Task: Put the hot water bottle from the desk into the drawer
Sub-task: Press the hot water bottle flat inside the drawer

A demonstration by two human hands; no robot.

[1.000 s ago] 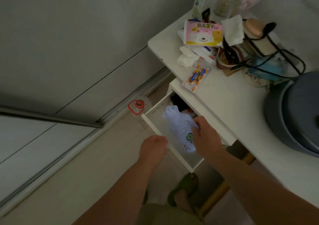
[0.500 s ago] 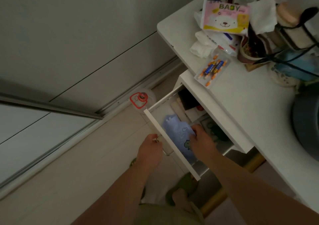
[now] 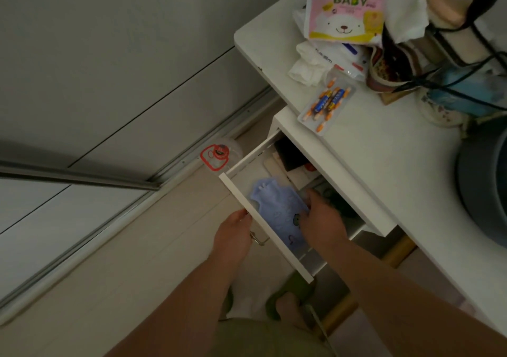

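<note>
A pale blue hot water bottle with a small green cartoon print lies flat inside the open white drawer, its neck pointing to the far end. My right hand rests on the bottle's near right side, fingers curled over its edge. My left hand is closed on the metal drawer handle at the drawer front. The white desk lies above and to the right of the drawer.
The desk holds a pink "BABY" tissue pack, a pack of batteries, crumpled tissues, black cables and a dark grey round pot. Dark items sit deeper in the drawer. A red-lidded container stands on the floor. My green slipper is below.
The hot water bottle has gone down from above the drawer to lying flat inside it. The drawer stands a little further out. My left hand stays on the handle.
</note>
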